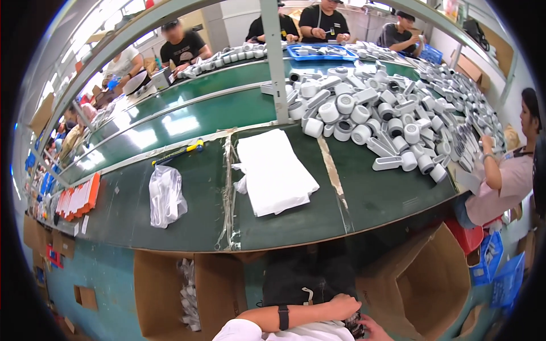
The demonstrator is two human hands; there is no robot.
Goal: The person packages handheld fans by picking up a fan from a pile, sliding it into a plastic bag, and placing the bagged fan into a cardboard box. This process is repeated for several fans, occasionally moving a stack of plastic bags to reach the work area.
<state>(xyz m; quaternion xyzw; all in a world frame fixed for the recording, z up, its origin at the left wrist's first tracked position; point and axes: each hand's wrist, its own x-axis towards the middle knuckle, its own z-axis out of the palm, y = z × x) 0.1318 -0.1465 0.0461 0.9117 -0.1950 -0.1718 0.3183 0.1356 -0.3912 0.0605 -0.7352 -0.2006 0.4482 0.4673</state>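
Left hand (pixel 344 307), head view, bottom centre, curled at a dark object (pixel 354 326); right hand (pixel 375 331) just beside it; grip on either can't be told. Clear bag (pixel 166 199), centre left, looks filled; grey-white parts (pixel 344 104), upper right, heaped loose, unbagged.

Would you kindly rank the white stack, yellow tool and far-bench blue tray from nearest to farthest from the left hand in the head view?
From the left hand:
1. White stack: ahead, slightly left
2. Yellow tool: farther left
3. Blue tray: ahead, far side
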